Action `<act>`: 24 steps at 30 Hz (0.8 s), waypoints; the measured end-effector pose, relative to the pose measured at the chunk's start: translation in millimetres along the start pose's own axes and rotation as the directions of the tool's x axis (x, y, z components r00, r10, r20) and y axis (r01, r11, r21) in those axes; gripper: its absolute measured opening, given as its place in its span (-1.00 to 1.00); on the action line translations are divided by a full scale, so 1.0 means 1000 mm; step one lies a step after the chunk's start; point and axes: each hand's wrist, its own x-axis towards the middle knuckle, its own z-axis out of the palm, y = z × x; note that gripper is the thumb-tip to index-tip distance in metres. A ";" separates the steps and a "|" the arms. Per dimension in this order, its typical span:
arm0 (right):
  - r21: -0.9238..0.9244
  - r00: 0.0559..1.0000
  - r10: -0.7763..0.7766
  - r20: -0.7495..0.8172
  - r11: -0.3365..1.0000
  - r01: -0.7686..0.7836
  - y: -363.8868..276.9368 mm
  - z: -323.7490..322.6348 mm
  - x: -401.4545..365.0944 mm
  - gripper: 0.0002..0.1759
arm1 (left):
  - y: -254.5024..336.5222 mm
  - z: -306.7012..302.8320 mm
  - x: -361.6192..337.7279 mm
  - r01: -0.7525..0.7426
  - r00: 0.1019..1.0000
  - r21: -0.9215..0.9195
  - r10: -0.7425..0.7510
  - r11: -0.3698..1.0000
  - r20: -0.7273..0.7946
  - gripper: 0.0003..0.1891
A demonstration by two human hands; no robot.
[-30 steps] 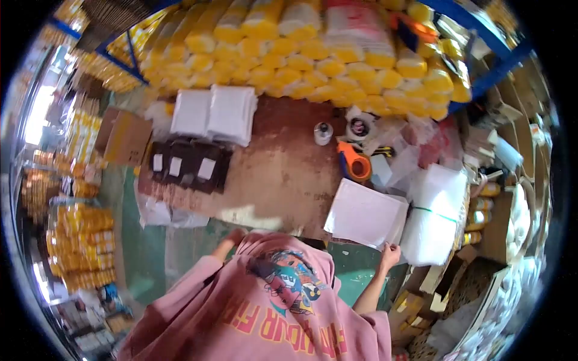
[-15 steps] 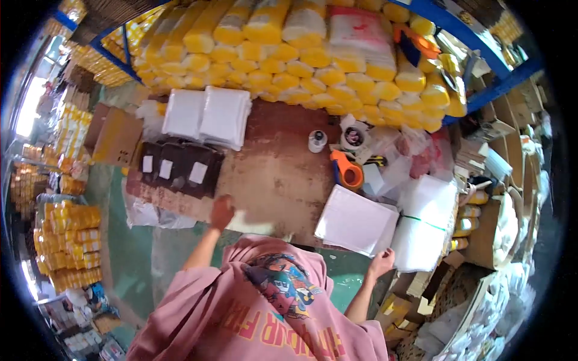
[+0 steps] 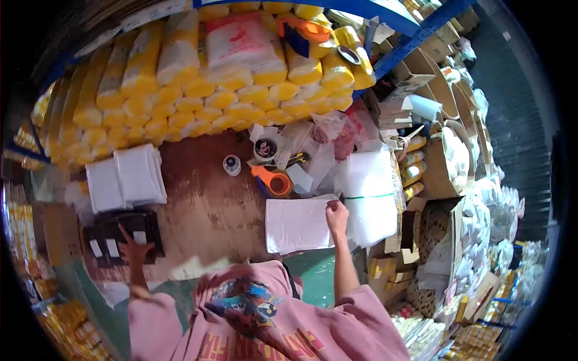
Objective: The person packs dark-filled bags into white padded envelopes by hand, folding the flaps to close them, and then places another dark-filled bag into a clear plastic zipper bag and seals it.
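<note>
My left hand lies with spread fingers on the dark packages, which bear small white labels, at the left of the table. Above them sit two stacks of white plastic-wrapped packs. On the right, my right hand is closed at the right edge of a flat stack of white sheets or bags. What its fingers hold, if anything, is too small to make out. Beside that hand lies a thick white bundle with a green strap.
An orange tape dispenser, a roll of tape and a small clear bottle stand on the brown table. Yellow-ended rolls are piled behind. Open cardboard boxes crowd the right side.
The view has swung to the right. My left hand has moved left onto the dark packages and spread its fingers. My right hand has moved up to the white stack's right side.
</note>
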 end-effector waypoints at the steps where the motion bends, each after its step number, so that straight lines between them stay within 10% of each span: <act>1: -0.017 1.000 -0.023 -0.001 1.000 0.023 0.003 0.002 0.013 -0.84 | 0.033 -0.044 -0.024 0.111 0.992 0.031 -0.113 0.993 0.061 0.54; 8: -0.101 0.993 0.012 0.119 0.995 0.000 0.009 0.056 0.110 -0.70 | 0.058 -0.074 -0.036 0.012 1.000 0.022 -0.012 1.000 0.007 0.49; 12: -0.315 0.993 -0.012 -0.121 0.949 -0.027 -0.032 0.065 0.138 -0.58 | 0.045 -0.061 -0.033 0.004 0.996 -0.243 0.019 0.970 0.093 0.39; 16: -0.404 0.999 0.011 -0.048 0.914 -0.030 -0.011 0.072 0.151 -0.64 | -0.005 0.047 -0.016 -0.158 0.975 -0.868 0.211 0.471 -0.063 0.28; 17: -0.405 0.999 -0.040 -0.027 0.914 0.025 0.002 0.076 0.154 -0.68 | 0.058 -0.004 -0.079 -0.042 0.967 -0.954 0.251 0.295 0.036 0.27; 18: -0.367 0.999 -0.023 -0.027 0.930 0.012 0.000 0.071 0.155 -0.74 | 0.046 0.040 -0.069 -0.212 0.961 -0.758 0.271 0.616 -0.048 0.29; 19: -0.330 1.000 -0.006 -0.027 0.944 -0.003 -0.011 0.058 0.154 -0.79 | 0.069 0.052 -0.086 -0.079 0.960 -0.878 0.273 0.472 0.060 0.32; 22: -0.247 0.991 -0.115 -0.061 0.964 0.097 -0.039 0.009 0.145 -0.87 | 0.140 0.035 -0.132 -0.300 0.885 -0.639 0.456 0.709 0.091 0.22; 24: -0.181 0.941 -0.317 -0.118 0.939 0.294 -0.049 -0.032 0.139 -0.86 | 0.159 0.034 -0.142 -0.188 0.819 -0.714 0.508 0.675 0.265 0.28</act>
